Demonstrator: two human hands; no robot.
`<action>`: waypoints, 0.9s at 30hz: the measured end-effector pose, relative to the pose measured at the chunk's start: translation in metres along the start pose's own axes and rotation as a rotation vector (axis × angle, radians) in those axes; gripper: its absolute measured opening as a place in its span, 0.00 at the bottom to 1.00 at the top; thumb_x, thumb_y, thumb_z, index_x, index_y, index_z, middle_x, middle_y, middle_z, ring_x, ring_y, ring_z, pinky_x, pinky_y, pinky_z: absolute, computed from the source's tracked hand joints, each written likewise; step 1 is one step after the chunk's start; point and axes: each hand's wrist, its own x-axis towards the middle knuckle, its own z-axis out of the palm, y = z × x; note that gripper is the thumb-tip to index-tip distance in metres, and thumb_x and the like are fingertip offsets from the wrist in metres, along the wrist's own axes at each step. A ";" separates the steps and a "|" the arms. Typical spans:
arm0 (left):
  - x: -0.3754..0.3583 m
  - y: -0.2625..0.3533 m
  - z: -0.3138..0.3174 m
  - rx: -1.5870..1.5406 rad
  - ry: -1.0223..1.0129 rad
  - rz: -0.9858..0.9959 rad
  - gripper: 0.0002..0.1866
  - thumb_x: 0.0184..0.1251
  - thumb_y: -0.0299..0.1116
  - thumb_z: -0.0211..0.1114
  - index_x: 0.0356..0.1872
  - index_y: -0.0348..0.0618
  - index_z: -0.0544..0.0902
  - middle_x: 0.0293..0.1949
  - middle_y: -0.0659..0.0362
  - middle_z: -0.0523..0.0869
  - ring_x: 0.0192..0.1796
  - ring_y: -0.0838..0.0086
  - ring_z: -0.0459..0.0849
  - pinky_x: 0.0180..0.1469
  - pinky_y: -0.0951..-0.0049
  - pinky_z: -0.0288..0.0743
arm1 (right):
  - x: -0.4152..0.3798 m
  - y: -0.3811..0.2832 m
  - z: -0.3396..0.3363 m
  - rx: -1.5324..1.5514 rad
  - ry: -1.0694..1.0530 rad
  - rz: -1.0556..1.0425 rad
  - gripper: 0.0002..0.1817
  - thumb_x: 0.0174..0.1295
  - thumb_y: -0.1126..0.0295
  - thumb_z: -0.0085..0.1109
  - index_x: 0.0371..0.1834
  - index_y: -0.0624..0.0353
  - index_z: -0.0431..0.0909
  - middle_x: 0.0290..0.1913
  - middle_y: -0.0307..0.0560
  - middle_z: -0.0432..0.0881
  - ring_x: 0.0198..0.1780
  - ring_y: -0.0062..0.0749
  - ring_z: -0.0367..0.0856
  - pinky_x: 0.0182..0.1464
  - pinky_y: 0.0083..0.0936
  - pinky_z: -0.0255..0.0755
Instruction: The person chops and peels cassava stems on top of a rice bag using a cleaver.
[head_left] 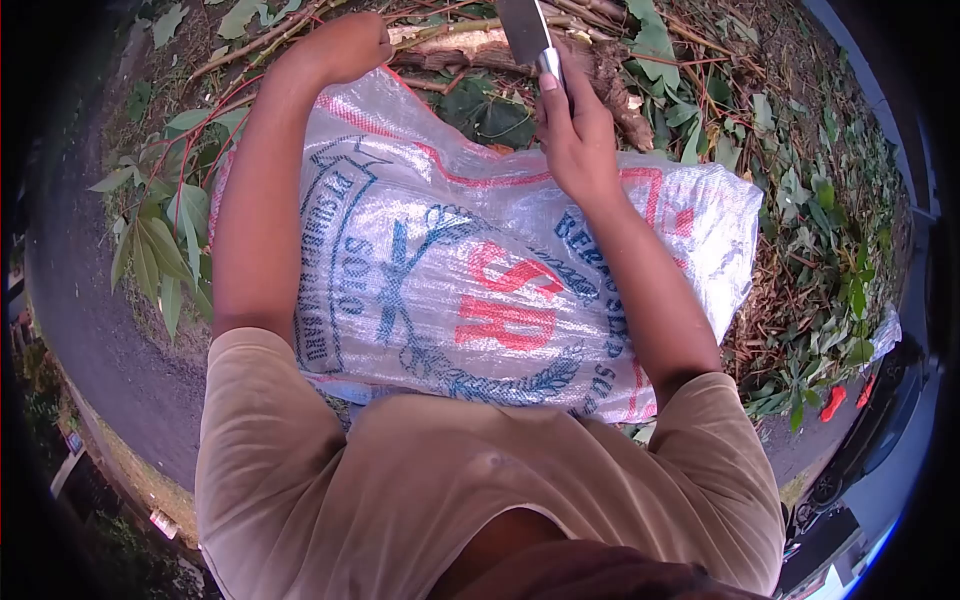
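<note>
My left hand is closed at the top left, its fingers wrapped round a thin green stem that runs right towards the knife. In my right hand is a knife with a shiny metal collar, its wide blade pointing up and partly cut off by the frame's top. A pale, bare-wood log lies just beneath the stem, between my hands. Across my lap spreads a white woven plastic sack with red and blue print; both forearms pass over it.
Cut branches and green leaves lie to the left, with more leafy litter to the right. A paved strip runs along the left side. Red items lie at the lower right, near a parked vehicle.
</note>
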 end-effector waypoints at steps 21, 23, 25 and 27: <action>-0.003 0.002 0.005 0.008 0.007 0.004 0.15 0.71 0.35 0.66 0.37 0.28 0.87 0.33 0.37 0.87 0.36 0.46 0.88 0.45 0.51 0.79 | -0.004 0.005 0.001 -0.124 -0.217 0.174 0.25 0.82 0.56 0.53 0.74 0.57 0.77 0.46 0.62 0.89 0.47 0.55 0.90 0.54 0.40 0.79; -0.001 0.001 0.005 0.014 0.023 0.005 0.15 0.71 0.35 0.65 0.37 0.28 0.87 0.33 0.37 0.87 0.36 0.46 0.88 0.45 0.51 0.79 | -0.002 0.004 0.005 -0.040 -0.164 0.107 0.25 0.82 0.55 0.53 0.74 0.56 0.77 0.44 0.63 0.89 0.46 0.58 0.89 0.54 0.41 0.79; 0.002 -0.002 0.005 0.019 -0.031 0.009 0.15 0.72 0.36 0.66 0.37 0.29 0.87 0.32 0.38 0.87 0.36 0.46 0.88 0.45 0.51 0.80 | 0.000 0.003 0.005 -0.144 -0.180 0.089 0.24 0.82 0.56 0.53 0.74 0.56 0.77 0.43 0.64 0.89 0.46 0.59 0.89 0.53 0.41 0.79; 0.000 -0.005 0.009 0.032 0.036 0.039 0.15 0.72 0.36 0.66 0.36 0.28 0.87 0.32 0.38 0.87 0.35 0.46 0.88 0.44 0.51 0.79 | 0.005 -0.001 0.001 -0.255 -0.184 0.067 0.24 0.82 0.56 0.53 0.74 0.56 0.77 0.42 0.64 0.88 0.46 0.60 0.89 0.53 0.41 0.79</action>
